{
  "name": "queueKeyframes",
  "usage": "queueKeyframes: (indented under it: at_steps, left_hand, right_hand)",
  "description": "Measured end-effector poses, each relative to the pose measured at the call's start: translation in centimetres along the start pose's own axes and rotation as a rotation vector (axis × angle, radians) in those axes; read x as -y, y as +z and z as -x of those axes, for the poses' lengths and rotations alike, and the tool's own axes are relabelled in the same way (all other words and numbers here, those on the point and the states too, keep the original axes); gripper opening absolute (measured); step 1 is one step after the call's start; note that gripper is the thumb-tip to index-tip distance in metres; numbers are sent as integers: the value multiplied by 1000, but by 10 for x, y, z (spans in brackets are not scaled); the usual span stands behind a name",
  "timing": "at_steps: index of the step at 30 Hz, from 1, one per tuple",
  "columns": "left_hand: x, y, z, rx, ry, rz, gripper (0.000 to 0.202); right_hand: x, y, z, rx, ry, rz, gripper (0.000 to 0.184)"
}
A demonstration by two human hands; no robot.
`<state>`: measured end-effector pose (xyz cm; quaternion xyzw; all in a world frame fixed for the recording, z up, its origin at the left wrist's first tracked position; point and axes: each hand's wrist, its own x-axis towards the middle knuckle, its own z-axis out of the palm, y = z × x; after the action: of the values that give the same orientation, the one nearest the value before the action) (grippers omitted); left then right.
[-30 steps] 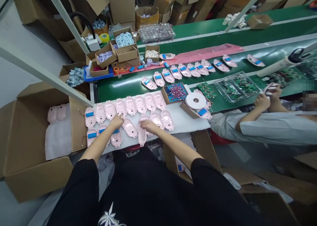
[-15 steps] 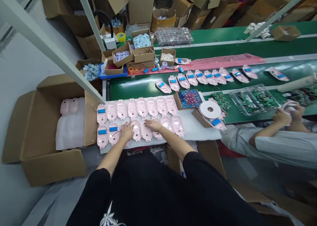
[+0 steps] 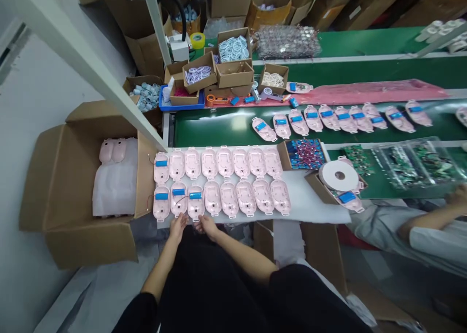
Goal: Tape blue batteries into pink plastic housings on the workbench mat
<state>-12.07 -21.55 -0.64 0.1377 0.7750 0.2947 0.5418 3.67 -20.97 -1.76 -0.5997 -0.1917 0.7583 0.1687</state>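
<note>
My left hand (image 3: 178, 227) is at the near edge of the white foam sheet (image 3: 314, 201), its fingers bunched together just below two pink plastic shells. Beside it my right hand (image 3: 207, 227) has thumb and fingers drawn together near the bottom tab of a pink shell (image 3: 196, 209). Whatever either hand holds is too small to make out. That shell carries a blue battery (image 3: 195, 195) with a thin wire. Two rows of open pink shells lie on the foam; those at the left end hold blue batteries, while the others (image 3: 229, 199) show bare insides.
On the left stands an open carton (image 3: 51, 177) with wrapped pink shells. A box of wired blue batteries (image 3: 308, 154) and a white tape roll (image 3: 339, 175) sit to the right. More shells lie on the green conveyor (image 3: 226, 128). A co-worker's arm (image 3: 434, 221) is at far right.
Both hands have drawn back from the near row of shells to the foam's near edge and closer together. The third shell's blue battery now shows. The camera view has shifted.
</note>
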Motion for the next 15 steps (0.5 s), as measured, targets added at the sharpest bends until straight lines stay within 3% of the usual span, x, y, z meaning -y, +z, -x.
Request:
queueKeyframes:
  at_steps: [2, 4, 7, 9, 11, 12, 15]
  left_hand:
    - [-1, 1, 8, -21, -20, 64, 37]
    - [1, -11, 26, -9, -37, 94, 40]
    - [-2, -35, 56, 69, -72, 84, 53]
    - [-22, -36, 68, 155, -64, 78, 59]
    - [-61, -8, 66, 250, 12, 113, 58]
    - [-87, 18, 58, 293, 70, 143, 55]
    - [-175, 135, 12, 358, 154, 229, 45]
  right_hand:
    - [1, 5, 3, -10, -61, -45, 51]
    - [-3, 0, 19, 40, -112, -64, 58]
    - [-4, -25, 57, 60, -156, -102, 64]
    - [12, -54, 76, -4, -188, -109, 63]
    - [51, -94, 79, -103, -228, -69, 61]
    - [80, -119, 74, -163, -253, -29, 59]
    - [191, -194, 34, -354, -331, 92, 47]
